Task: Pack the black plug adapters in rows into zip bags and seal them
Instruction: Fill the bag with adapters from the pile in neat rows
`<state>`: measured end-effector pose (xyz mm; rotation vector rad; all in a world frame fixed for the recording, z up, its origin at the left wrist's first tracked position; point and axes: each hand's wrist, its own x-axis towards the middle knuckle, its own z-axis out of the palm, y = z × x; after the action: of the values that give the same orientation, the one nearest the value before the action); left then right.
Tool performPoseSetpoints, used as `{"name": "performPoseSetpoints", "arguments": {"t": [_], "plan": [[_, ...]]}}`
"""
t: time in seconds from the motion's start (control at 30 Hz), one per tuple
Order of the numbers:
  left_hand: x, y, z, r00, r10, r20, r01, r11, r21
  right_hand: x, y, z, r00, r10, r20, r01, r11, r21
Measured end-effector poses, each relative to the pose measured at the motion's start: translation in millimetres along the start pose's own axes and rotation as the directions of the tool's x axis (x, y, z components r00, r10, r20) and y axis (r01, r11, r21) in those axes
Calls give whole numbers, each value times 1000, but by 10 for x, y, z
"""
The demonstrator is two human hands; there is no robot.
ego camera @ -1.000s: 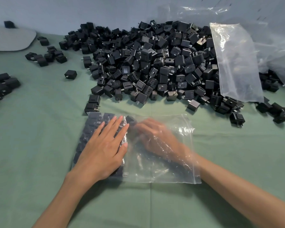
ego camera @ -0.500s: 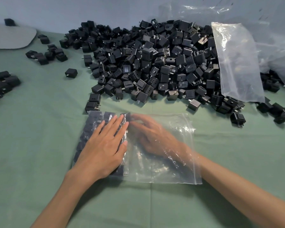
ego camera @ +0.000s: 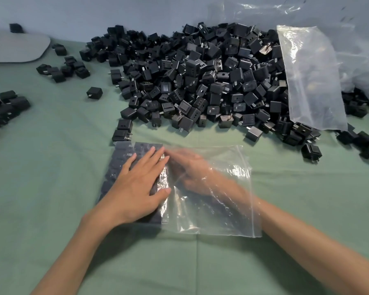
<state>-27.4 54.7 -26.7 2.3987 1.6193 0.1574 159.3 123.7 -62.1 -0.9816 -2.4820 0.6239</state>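
Two hands at zip bag (ego camera: 232, 209): left hand (ego camera: 136, 188) spread flat, pinning adapters (ego camera: 117, 165) under palm; right hand (ego camera: 192, 173) inside, grip unclear. I'd butt new row against fingertips (ego camera: 152, 149).

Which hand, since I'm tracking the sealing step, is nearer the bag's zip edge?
Right. The right hand is inside the zip bag, its forearm passing through the zip edge; the left hand presses flat on the bag's opposite side, over the packed adapters.

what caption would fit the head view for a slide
Left hand flat on rows of adapters in a zip bag, right hand inside it, loose adapter pile behind
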Motion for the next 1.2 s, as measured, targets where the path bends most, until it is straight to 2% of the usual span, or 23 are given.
{"name": "performPoseSetpoints", "arguments": {"t": [0.1, 0.2, 0.3, 0.4, 0.47, 0.5, 0.57, 0.6, 0.67, 0.7, 0.73, 0.77, 0.8, 0.83, 0.87, 0.9, 0.93, 0.97, 1.07, 1.13, 1.2], "plan": [[80, -92, -111, 999, -28, 32, 32, 992, -121, -27, -41, 6, 998, -54, 21, 54, 999, -7], [220, -70, -99, 998, -54, -36, 52, 997, -57, -16, -26, 13, 998, -45, 33, 46, 999, -17], [313, -36, 6, 999, -9, -52, 15, 995, 100, -55, -9, 3, 997, -20, 80, 25, 997, -73], [332, -81, 57, 998, -7, -66, 15, 992, 125, -64, -69, -55, 995, -32, 97, 42, 995, -94], [328, -94, 70, 998, 1, -62, 7, 991, 134, -118, -116, -101, 991, -38, 131, 43, 999, -32], [332, -93, 72, 998, 3, -59, 5, 991, 137, -183, -72, -110, 989, -9, 151, 8, 1000, 10], [339, -84, 64, 999, 3, -53, 5, 990, 144, -361, 27, -264, 952, 247, 182, -280, 942, 186], [339, -80, 61, 999, 2, -53, 5, 989, 145, -451, 104, -409, 908, 308, 285, -385, 881, 274], [329, -76, 53, 998, 3, -56, 5, 990, 138, -563, 205, -835, 837, 286, 467, -461, 828, 320], [324, -75, 51, 998, 3, -55, 5, 991, 136, -628, 276, -1048, 848, 286, 446, -447, 839, 311], [325, -76, 54, 999, 3, -54, 4, 991, 137, -650, 331, -1228, 879, 336, 337, -437, 850, 293], [331, -79, 56, 999, 3, -52, 4, 990, 141, -651, 365, -1401, 900, 409, 147, -435, 837, 332], [337, -82, 62, 999, 3, -52, 4, 989, 145, -693, 466, -1470, 871, 480, -105, -421, 839, 346], [341, -85, 70, 999, 4, -52, 4, 989, 149, -685, 579, -1478, 797, 502, -334, -427, 861, 277], [343, -90, 74, 999, 6, -53, 2, 989, 151, -660, 687, -1438, 735, 496, -462, -486, 861, 150], [337, -93, 79, 999, 8, -53, 0, 989, 149, -632, 755, -1350, 743, 490, -456, -564, 825, -32], [333, -97, 84, 998, 11, -56, -3, 989, 146, -616, 814, -1243, 766, 521, -377, -616, 762, -198], [331, -105, 86, 998, 14, -59, -5, 990, 142, -623, 870, -1158, 761, 561, -325, -644, 712, -278], [333, -115, 90, 997, 24, -72, -15, 993, 120, -745, 905, -1041, 740, 545, -394, -664, 685, -299], [323, -109, 89, 997, 27, -76, -18, 993, 114, -901, 852, -1034, 771, 480, -418, -623, 703, -342], [319, -110, 87, 997, 22, -74, -14, 994, 110, -1084, 701, -1040, 827, 379, -415, -523, 791, -317]]}}
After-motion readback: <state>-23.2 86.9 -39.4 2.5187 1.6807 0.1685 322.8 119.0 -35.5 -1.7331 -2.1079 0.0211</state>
